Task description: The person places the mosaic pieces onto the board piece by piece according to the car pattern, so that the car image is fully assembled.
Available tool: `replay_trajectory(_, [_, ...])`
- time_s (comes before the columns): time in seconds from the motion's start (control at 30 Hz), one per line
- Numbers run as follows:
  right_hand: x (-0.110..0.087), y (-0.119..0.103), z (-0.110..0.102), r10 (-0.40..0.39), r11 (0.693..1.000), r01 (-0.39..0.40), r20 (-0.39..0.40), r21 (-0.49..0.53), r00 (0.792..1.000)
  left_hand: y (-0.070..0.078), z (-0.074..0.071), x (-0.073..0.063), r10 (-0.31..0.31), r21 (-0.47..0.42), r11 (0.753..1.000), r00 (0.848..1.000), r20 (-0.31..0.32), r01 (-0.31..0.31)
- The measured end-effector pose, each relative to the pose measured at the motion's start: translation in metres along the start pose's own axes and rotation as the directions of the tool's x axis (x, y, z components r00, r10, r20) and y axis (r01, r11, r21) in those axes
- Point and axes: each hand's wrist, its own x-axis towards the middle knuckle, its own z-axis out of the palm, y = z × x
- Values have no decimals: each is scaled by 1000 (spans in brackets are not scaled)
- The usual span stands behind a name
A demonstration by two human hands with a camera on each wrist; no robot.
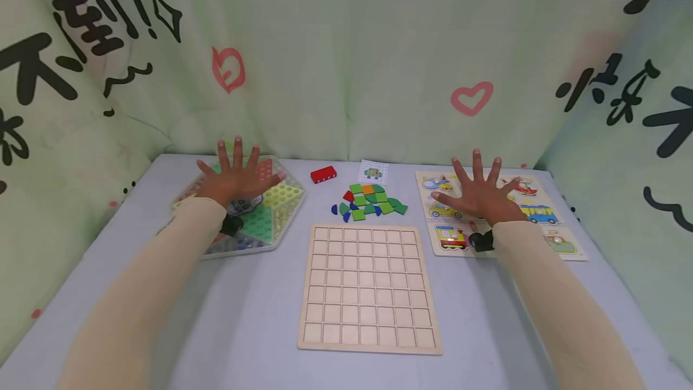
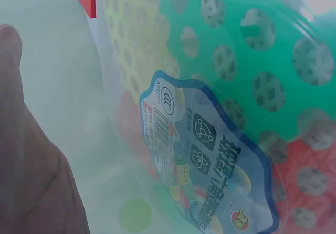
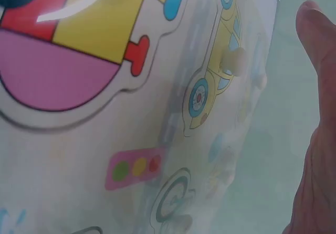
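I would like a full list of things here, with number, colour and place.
Chinese checkers set: one, multicoloured, table's left
Printed label: one, blue-edged, on its cover
Toy block: one, red, back centre
Pattern card: one, white and green, right of block
Grid board: one, pale wood, centre
Mosaic tiles: many, mostly green, between card and grid board
Vehicle puzzle board: one, cream with coloured vehicles, right
Table: one, white, underneath
Curtain: count unclear, pale green, behind and sides
Hearts: two, red, on curtain
Lettering: several characters, black, on curtain
Wrist devices: two, black, at wrists
Sleeves: two, beige, on both arms
Left hand: one, over checkers set
Right hand: one, over puzzle board
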Motion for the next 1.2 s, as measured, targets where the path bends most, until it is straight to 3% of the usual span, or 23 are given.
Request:
replay_trajectory(0.6, [-4, -4, -3, 3, 1000, -3, 19, 11, 1000, 0, 0, -4, 30, 30, 999, 998, -47, -28])
replay_trajectory(0.83, [-2, -1, 0, -34, 994, 32, 13, 107, 999, 5, 4, 0, 104, 19, 995, 991, -83, -103])
replay_trajectory(0.97, [-1, -4, 3, -67, 970, 72, -31, 232, 997, 9, 13, -6, 187, -12, 982, 975, -124, -190])
replay_trajectory(1.07, [-1, -9, 2, -74, 940, 94, -73, 328, 995, 16, 23, -17, 285, -4, 957, 946, -154, -290])
replay_trajectory(1.2, [-3, -14, -1, -85, 903, 123, -108, 411, 991, 30, 36, -38, 370, -34, 925, 919, -137, -378])
